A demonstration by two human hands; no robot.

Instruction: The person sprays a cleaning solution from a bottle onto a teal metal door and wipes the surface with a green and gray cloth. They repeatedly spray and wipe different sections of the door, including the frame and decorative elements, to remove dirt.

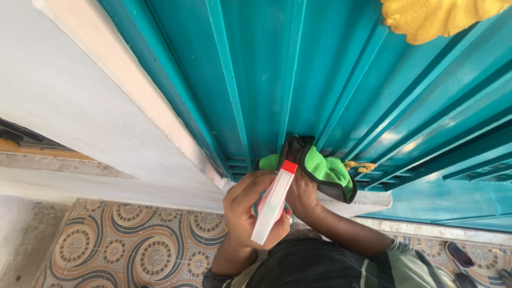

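My left hand (246,212) grips a white spray bottle (272,205) with a red tip, its nozzle pointing toward the bottom of a teal ribbed metal door (330,80). My right hand (303,193) is mostly hidden behind the bottle. It presses a green cloth with black edging (322,166) against the low part of the door, just above the sill.
A white wall with a peach door frame (133,96) stands to the left. Patterned brown floor tiles (138,245) lie below. A pale stone threshold (368,201) runs under the door. A yellow ornament (432,18) sits on the door at top right. A shoe (460,257) shows at lower right.
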